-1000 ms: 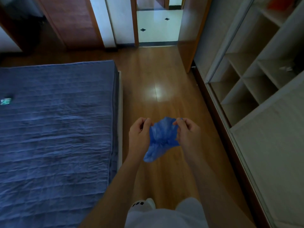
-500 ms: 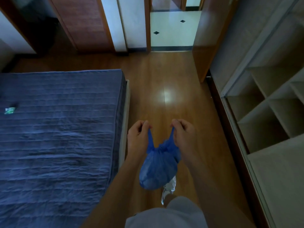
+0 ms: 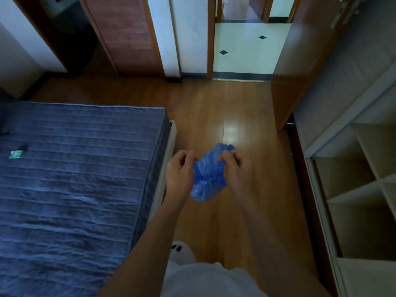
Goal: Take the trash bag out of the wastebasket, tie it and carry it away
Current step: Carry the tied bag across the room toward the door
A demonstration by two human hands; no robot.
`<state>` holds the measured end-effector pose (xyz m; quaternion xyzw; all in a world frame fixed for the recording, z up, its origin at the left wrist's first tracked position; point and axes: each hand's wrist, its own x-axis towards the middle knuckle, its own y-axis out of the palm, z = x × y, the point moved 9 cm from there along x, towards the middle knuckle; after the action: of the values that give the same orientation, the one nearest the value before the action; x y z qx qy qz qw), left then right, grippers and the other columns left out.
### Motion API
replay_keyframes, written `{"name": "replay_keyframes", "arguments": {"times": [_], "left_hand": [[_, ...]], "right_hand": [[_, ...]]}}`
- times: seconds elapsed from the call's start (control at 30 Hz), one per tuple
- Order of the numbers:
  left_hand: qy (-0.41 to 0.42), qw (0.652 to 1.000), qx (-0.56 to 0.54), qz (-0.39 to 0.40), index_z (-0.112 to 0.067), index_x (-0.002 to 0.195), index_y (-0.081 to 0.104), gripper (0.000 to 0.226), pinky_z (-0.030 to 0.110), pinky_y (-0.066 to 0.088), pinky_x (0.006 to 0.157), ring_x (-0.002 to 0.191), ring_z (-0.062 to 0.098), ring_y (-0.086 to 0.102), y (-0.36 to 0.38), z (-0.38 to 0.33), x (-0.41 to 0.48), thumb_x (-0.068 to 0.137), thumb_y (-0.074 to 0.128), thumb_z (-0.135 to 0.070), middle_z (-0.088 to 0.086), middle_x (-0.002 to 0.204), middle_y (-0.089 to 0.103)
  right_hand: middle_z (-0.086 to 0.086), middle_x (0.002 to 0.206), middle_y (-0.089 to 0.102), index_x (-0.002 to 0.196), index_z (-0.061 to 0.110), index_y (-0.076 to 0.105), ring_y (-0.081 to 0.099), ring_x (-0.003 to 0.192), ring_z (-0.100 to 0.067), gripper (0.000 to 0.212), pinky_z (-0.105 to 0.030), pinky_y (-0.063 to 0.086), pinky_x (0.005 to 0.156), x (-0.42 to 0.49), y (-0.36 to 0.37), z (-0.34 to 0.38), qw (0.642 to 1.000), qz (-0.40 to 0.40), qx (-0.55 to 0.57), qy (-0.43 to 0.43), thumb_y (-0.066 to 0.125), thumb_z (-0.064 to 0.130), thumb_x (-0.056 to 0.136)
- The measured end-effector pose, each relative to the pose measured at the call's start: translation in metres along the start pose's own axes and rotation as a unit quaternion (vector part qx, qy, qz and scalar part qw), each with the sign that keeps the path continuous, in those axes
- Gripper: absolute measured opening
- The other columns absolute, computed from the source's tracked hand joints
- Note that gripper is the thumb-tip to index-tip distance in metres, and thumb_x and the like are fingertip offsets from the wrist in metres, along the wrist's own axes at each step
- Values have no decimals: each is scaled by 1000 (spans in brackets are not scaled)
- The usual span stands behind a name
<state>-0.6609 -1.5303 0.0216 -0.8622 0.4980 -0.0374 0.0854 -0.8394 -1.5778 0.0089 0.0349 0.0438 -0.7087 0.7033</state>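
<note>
A small blue trash bag [image 3: 209, 176] hangs in front of me over the wooden floor, its top gathered into folds. My left hand [image 3: 181, 170] pinches the bag's left edge. My right hand [image 3: 236, 166] pinches the right edge, with a loose flap of plastic sticking up past its fingers. Both hands are at the same height, close together. No wastebasket is in view.
A bed with a blue quilted cover [image 3: 70, 189] fills the left side; a small green wrapper [image 3: 15, 154] lies on it. Open wardrobe shelves [image 3: 360, 185] line the right. An open doorway [image 3: 246, 50] onto a white tiled floor is straight ahead. My slippered foot [image 3: 182, 251] stands below.
The bag hung lower by two stretched handles half a second ago; now it is bunched up higher between my hands. I have stepped forward toward the doorway.
</note>
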Motion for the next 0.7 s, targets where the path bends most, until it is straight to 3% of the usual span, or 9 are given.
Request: {"name": "replay_keyframes", "arguments": {"times": [0.13,0.33,0.53,0.7], "left_hand": [[-10,1000,10,-10,-6,73,64,28,38,40,57,55,16,48,13,4,35,95,54,-21,4,57,52],[-13,1000,18,-4,-28,64,63,31,49,44,52,52,26,48,33,9,110,94,54,-29,1,53,49],[-12,1000,4,29,-19,68,62,31,31,35,51,50,11,42,62,4,216,97,54,-23,-10,49,44],[-3,999,-6,42,-24,67,62,29,38,40,57,56,15,47,80,-10,316,95,54,-27,-5,54,49]], "right_hand": [[16,41,48,64,21,61,42,39,0,34,-20,33,47,42,-3,-3,1000,-14,6,26,56,18,97],[9,46,38,60,28,63,33,44,-11,37,-30,28,46,111,13,-4,999,-15,-13,32,57,22,95],[9,45,39,64,26,66,34,44,-11,32,-30,29,46,205,53,6,998,-19,-33,42,57,26,94],[14,42,48,68,20,65,40,41,-2,29,-26,33,47,293,90,35,998,-29,-45,16,56,21,96]]}}
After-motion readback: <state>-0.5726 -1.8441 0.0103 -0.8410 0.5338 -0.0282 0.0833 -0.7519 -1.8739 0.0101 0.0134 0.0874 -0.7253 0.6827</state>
